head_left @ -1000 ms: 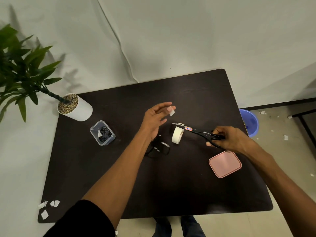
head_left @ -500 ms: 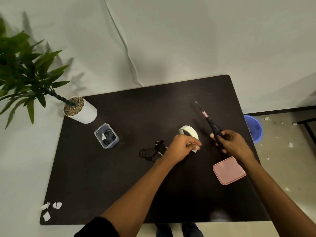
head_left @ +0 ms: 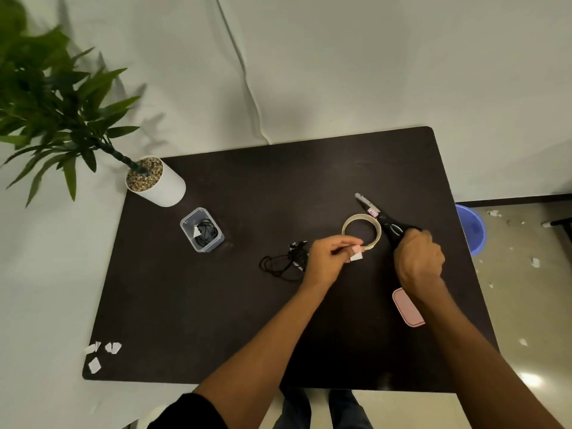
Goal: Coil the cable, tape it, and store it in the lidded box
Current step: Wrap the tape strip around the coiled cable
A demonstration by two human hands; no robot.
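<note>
A loosely coiled black cable [head_left: 280, 264] lies on the dark table [head_left: 216, 305], just left of my left hand [head_left: 328, 258]. That hand pinches a small white piece of tape [head_left: 356, 254] at its fingertips. The tape roll [head_left: 361, 231] lies flat beyond the fingers. My right hand [head_left: 418, 261] grips the black scissors [head_left: 387, 222] by the handles, blades pointing away to the upper left, resting at the roll's right side. A clear box [head_left: 202, 230] without its lid holds another black cable. Its pink lid [head_left: 407, 308] lies partly under my right wrist.
A potted plant in a white pot [head_left: 156, 182] stands at the table's far left corner. Several white paper scraps [head_left: 102, 354] lie at the near left corner. A blue bin [head_left: 472, 227] sits on the floor beyond the right edge.
My left hand came down from mid-air with the tape piece to the table beside the cable. The tape roll went from upright to flat. My right hand swung the scissors toward the roll.
</note>
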